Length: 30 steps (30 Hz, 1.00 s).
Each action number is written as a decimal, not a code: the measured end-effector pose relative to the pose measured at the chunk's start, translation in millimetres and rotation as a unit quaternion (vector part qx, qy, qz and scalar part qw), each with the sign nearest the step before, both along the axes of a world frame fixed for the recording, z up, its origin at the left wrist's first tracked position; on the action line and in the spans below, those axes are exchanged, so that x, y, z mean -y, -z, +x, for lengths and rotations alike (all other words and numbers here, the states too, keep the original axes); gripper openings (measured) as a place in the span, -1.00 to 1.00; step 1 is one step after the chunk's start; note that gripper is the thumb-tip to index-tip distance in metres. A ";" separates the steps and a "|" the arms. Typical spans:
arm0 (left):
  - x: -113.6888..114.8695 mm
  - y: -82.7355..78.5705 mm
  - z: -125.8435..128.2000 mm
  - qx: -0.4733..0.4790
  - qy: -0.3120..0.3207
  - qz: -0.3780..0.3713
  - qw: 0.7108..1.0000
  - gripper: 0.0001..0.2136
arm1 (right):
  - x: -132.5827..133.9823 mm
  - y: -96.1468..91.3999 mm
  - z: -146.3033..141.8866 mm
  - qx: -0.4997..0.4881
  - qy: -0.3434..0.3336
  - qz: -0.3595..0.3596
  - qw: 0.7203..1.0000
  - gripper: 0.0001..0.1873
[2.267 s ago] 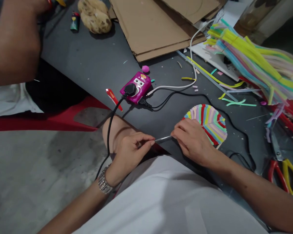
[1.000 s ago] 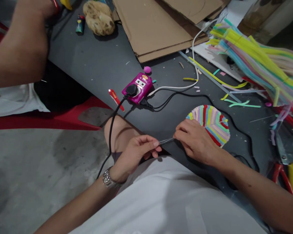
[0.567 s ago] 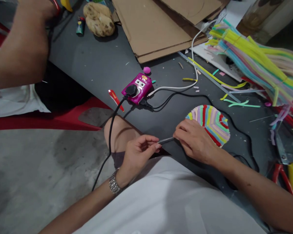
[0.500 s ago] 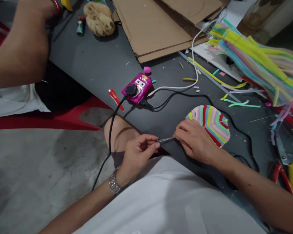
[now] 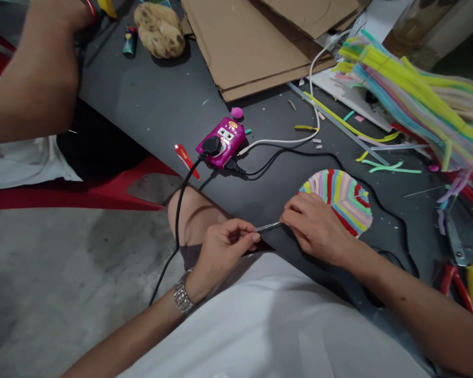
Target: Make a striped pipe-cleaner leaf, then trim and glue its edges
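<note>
A: Which step am I at?

B: A holding step, as I judge it. A thin strip (image 5: 268, 227), greyish and glossy, spans the gap between your hands, just below the middle of the frame. Your left hand (image 5: 225, 251) pinches one end between thumb and fingertips; your right hand (image 5: 317, 227) grips the other with bent fingers.

A: What does the next move call for?

B: A light, even pinch at both ends, I'd say, since the strip looks slender enough to bend or slip. Your fingers hide its ends, so I can't tell its full length.

A: What lies about?

B: Right of centre, a striped disc (image 5: 349, 202) lies on the grey table (image 5: 142, 100), partly hidden by your right hand; whether they touch I can't tell. At the right edge are scissors (image 5: 460, 257), and at upper right a bundle of coloured stems (image 5: 412, 89). Cardboard sheets (image 5: 256, 52) fill the top middle.

A: Anything in the way?

B: A black cable (image 5: 177, 212) drops from the purple socket (image 5: 225, 135) past your knee (image 5: 193, 207), left of your left hand; a wide sweep there could snag it. At upper left a co-worker's arm (image 5: 43, 79) is well apart from you.
</note>
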<state>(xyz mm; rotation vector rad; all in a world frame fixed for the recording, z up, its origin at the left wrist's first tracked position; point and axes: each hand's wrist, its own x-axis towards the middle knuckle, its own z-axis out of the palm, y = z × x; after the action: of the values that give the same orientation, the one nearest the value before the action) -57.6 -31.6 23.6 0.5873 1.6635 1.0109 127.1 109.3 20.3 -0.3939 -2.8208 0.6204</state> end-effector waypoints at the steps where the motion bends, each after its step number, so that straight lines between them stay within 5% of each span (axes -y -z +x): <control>1: 0.0 -0.6 -0.2 -0.002 0.001 0.002 1.000 -0.86 | -0.1 -0.2 -0.1 -0.001 -0.002 -0.001 1.000 -0.77; 14: 0.1 -1.1 -1.1 -0.004 -0.001 0.022 1.000 -0.87 | -1.0 0.3 -0.9 -0.005 -0.017 -0.001 1.000 -0.76; 23: -3.6 -5.0 -3.0 -0.112 0.089 0.067 0.987 -0.91 | -1.2 -1.4 -0.9 0.021 -0.023 0.008 0.999 -0.78; 26: -4.6 -6.1 -3.4 -0.236 0.151 0.115 0.953 -0.90 | -0.8 -1.4 -0.9 0.029 -0.022 0.008 0.999 -0.78; 30: -8.6 -9.7 -0.7 -0.468 0.229 0.194 0.831 -0.86 | -0.6 0.2 -1.5 0.032 -0.017 0.015 0.999 -0.77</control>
<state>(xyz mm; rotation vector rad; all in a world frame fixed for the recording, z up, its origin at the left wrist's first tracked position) -58.2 -22.9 33.3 1.8947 1.9603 0.7166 125.6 109.9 20.1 -0.3679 -2.9000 0.5829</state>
